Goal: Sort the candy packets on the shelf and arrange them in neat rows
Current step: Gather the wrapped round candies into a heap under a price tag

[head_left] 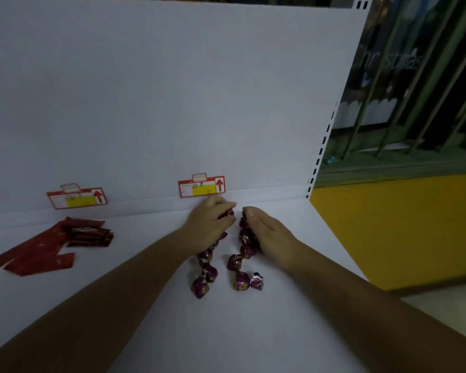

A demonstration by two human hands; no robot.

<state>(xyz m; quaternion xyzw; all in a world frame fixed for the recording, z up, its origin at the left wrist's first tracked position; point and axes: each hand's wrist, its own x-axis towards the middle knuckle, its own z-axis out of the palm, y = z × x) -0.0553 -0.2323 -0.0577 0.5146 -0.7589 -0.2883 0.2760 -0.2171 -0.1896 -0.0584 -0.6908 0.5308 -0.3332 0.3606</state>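
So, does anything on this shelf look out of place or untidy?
Yes. The red packets on the left lie in a loose, overlapping heap, not a row. One purple candy sits beside the right row, at its near end, out of line.

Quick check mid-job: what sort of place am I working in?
Most likely a shop: a white display shelf with a slotted upright, red-and-yellow price tags at its back, and purple wrapped candies laid in rows.
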